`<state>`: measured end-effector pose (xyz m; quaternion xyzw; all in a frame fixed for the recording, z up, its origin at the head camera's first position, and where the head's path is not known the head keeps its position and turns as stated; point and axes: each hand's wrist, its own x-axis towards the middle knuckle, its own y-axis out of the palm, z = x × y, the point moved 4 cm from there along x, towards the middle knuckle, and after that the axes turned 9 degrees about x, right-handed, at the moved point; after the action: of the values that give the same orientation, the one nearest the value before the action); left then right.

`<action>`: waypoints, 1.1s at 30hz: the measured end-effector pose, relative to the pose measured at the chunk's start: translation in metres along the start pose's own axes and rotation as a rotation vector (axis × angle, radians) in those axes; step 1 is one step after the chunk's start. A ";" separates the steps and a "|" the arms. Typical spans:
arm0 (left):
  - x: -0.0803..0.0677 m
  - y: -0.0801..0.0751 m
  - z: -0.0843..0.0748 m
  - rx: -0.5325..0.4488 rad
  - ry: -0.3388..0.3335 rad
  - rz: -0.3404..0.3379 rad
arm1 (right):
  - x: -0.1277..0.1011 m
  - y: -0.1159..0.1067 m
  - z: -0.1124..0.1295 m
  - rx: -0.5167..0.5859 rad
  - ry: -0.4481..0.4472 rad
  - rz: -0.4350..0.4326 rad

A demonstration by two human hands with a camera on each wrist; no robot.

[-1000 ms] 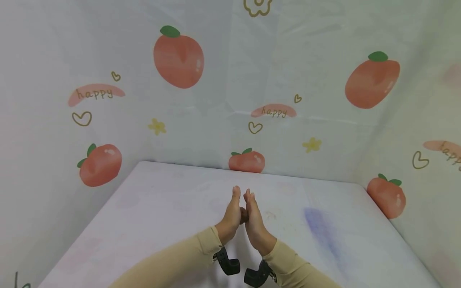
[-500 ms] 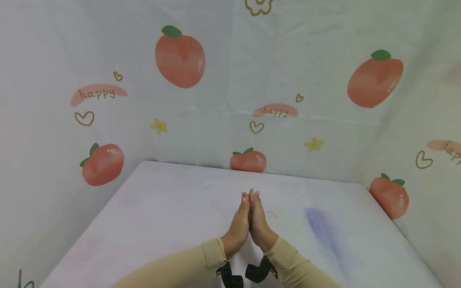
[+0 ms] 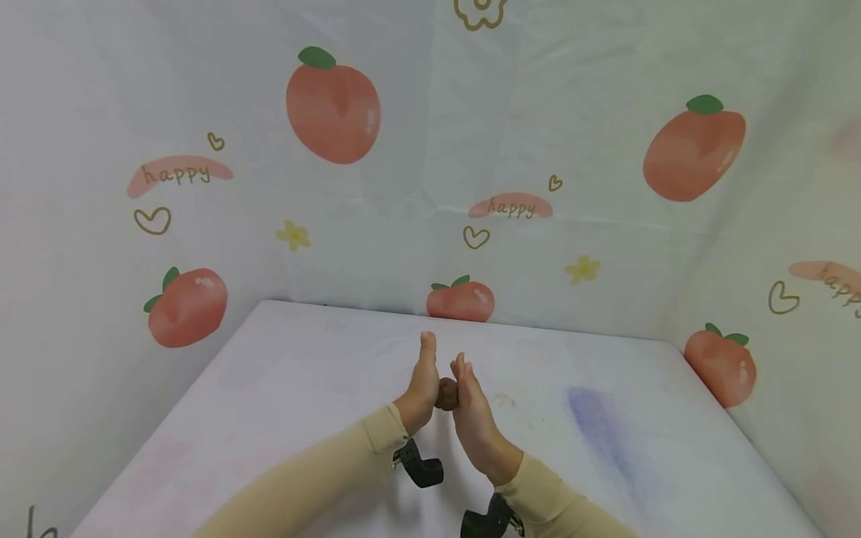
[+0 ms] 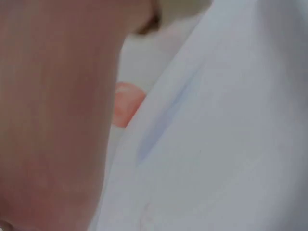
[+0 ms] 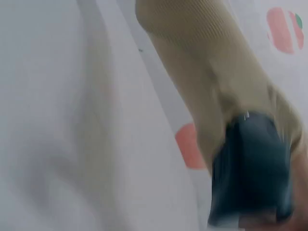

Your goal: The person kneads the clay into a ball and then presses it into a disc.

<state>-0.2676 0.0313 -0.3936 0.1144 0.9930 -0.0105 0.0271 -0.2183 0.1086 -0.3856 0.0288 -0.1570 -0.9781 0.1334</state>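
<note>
In the head view my two hands stand upright over the white table [image 3: 303,388], palms facing each other. A small brown lump [image 3: 446,393] is pressed between them. My left hand [image 3: 420,379] has straight fingers and reaches a little farther forward than my right hand [image 3: 473,409], whose fingers are also straight. Both arms wear tan sleeves. The left wrist view is filled on the left by blurred skin of my left hand [image 4: 53,120]. The right wrist view shows the other arm's tan sleeve [image 5: 207,62] and a black wrist mount [image 5: 252,168].
Cloth walls printed with peaches close off the table at the back and both sides. A purple smear [image 3: 599,430] marks the tabletop to the right of my hands. Black camera mounts [image 3: 420,469] hang under both wrists.
Half a second ago the palms were level and closed over the lump. Now my left hand has slid forward, my right hand back, and the brown lump shows between them again.
</note>
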 end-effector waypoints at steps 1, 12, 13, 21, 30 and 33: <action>0.002 -0.002 0.001 0.005 0.007 -0.013 | -0.001 0.002 0.000 0.002 0.002 0.012; -0.014 0.011 0.022 0.035 0.040 0.006 | 0.013 -0.006 0.007 -0.016 -0.047 -0.102; -0.017 0.014 0.023 0.040 0.053 0.025 | 0.016 -0.009 0.009 -0.013 -0.051 -0.116; -0.032 0.027 0.022 0.043 0.138 0.074 | 0.030 -0.019 0.012 -0.031 -0.051 -0.156; -0.039 0.031 0.013 0.006 0.155 0.080 | 0.030 -0.018 0.003 -0.030 -0.046 -0.173; -0.041 0.032 0.013 0.018 0.152 0.089 | 0.030 -0.018 0.001 -0.044 -0.056 -0.178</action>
<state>-0.2198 0.0530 -0.4051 0.1592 0.9860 -0.0097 -0.0491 -0.2518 0.1177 -0.3908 0.0123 -0.1359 -0.9897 0.0423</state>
